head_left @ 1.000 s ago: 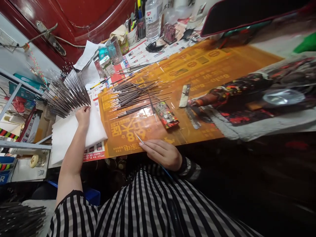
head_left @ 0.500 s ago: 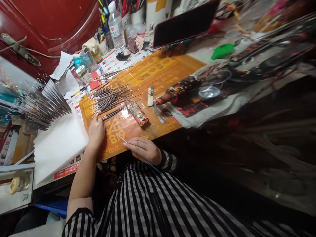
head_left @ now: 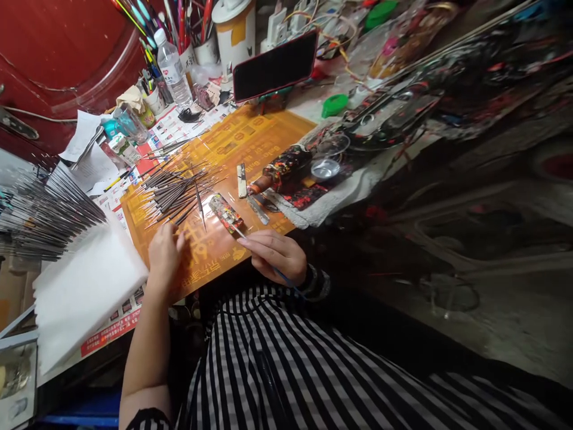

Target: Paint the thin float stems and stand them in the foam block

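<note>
My right hand point(head_left: 278, 255) pinches a fine paintbrush point(head_left: 290, 280) with a blue handle. The pale front end touches the near end of a paint-smeared block point(head_left: 224, 212). On the amber mat, my left hand point(head_left: 165, 254) rests with fingers half curled and the thumb held apart; nothing shows between them. Just beyond it lies a pile of thin dark sticks point(head_left: 172, 191) with fine pale ends. One separate dark stick point(head_left: 200, 200) lies between the pile and the block.
Many similar sticks stand in a white foam block point(head_left: 89, 286) at left. An orange-handled, paint-crusted tool point(head_left: 282, 167) lies right of the mat point(head_left: 215, 260), by a small clear dish point(head_left: 325, 169). Behind are a propped phone point(head_left: 275, 65), a water bottle point(head_left: 173, 71) and pen pots.
My right hand has brought the brush tip over to the paint-smeared block. The left thumb has come away from the fingers beside the stick pile. The camera view has shifted right.
</note>
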`<state>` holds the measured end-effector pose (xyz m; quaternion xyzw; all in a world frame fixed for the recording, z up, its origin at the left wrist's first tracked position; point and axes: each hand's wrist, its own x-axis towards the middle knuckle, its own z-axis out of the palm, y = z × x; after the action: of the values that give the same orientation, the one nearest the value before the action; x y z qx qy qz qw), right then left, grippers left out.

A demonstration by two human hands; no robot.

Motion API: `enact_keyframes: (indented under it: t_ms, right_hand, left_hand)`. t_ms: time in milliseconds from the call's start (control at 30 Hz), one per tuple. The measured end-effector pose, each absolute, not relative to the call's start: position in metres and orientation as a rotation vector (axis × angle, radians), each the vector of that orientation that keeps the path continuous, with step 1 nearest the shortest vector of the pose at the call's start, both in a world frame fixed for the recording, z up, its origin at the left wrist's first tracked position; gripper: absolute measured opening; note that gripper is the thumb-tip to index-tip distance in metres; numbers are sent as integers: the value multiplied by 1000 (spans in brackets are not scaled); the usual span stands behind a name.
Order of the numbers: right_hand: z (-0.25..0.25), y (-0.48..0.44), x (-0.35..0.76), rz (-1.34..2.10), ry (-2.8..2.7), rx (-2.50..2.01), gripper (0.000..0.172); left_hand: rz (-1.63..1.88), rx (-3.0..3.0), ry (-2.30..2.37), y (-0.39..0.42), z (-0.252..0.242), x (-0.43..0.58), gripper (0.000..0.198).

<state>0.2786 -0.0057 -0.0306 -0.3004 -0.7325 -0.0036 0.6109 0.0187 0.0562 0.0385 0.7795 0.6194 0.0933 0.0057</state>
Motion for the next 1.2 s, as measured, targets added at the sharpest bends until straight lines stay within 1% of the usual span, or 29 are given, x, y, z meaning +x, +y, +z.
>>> enact_keyframes:
  t_ms: [133, 233, 300, 400, 467, 533, 633, 700, 833, 1033, 1200]
  right_hand:
    - [-30, -4, 279, -38, -1689, -703, 52]
    - [-27, -4, 284, -66, -1705, -697, 52]
    - [-26, -4, 290, -91, -1713, -701, 52]
    - [-26, -3, 299, -124, -1700, -744, 51]
    - [-29, 0, 303, -131, -1684, -770, 52]
    - [-31, 4, 304, -128, -1670, -781, 53]
    - [-35, 10, 302, -125, -1659, -780, 53]
    - [-37, 16, 299, -119, -1667, -777, 52]
    - [-39, 27, 293, -96, -1677, -823, 50]
    - [-39, 35, 285, 7, -1747, -950, 54]
    - [-40, 36, 284, -28, -1749, -984, 57]
  left_hand:
    - [177, 2441, 1850, 78, 35, 68, 28]
    - [9, 2441, 1940, 94, 40, 82, 22]
    - [-88, 2461, 2005, 97, 45, 75, 21]
    - [-113, 2536, 2119, 88, 54, 47, 19]
    - [22, 2598, 2194, 75, 56, 25, 22]
    - [306, 2670, 2185, 60, 55, 7, 23]
    - [750, 2711, 1975, 37, 45, -6, 20]
    - [913, 2728, 1796, 27, 37, -5, 18]
    - [1004, 2750, 1651, 20, 24, 0, 17]
    - [989, 2815, 1649, 23, 19, -2, 16]
    - [1041, 2862, 1629, 22, 18, -3, 18]
